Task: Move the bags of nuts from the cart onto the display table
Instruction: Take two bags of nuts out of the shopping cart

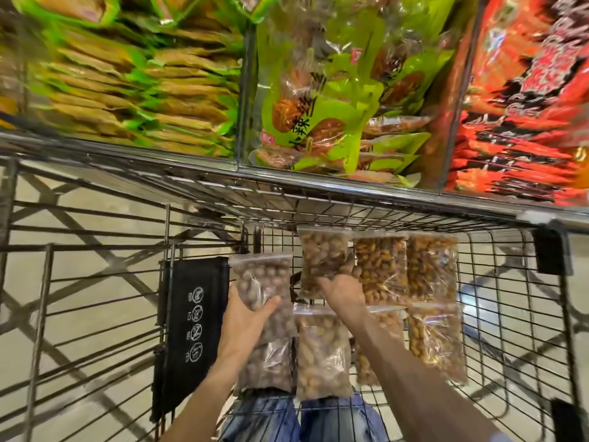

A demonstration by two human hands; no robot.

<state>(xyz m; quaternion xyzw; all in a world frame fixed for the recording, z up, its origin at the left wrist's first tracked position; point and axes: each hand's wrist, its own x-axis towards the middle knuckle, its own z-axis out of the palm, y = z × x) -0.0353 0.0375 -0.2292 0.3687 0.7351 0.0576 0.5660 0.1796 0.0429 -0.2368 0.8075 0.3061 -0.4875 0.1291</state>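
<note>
Seven bags counted: clear zip bags of nuts lie in the wire cart (516, 314), in rows across its basket floor; more may be hidden under the arms.
Left hand: the left hand (247, 317) grips the pale round-nut bag (259, 282) at the left end, thumb over the front and fingers behind, with the bag's top edge tilted up off the floor.
Right hand: the right hand (342, 290) has its fingers curled onto the lower edge of the brown-nut bag (322, 261) in the far row; it looks like a pinch, though the fingertips are partly hidden behind the plastic.
Bags left lying: two golden-nut bags (381, 269) sit side by side at the far right, two more lie nearer on the right, and one large bag (322, 352) rests between the forearms.
Display table: its metal edge (350, 183) runs just beyond the cart's far rim, with bins of green snack packs (318, 100) and red snack packs (526, 106) above it.
Step in hand: pick-up, judging by both hands on bags down inside the cart, and none of the nut bags on the table yet.
Next move calls for: lifting both bags clear of the cart's wire front, then carrying them forward over the rim; loose nuts will probably shift, so a firm hold low on each bag seems wise.
</note>
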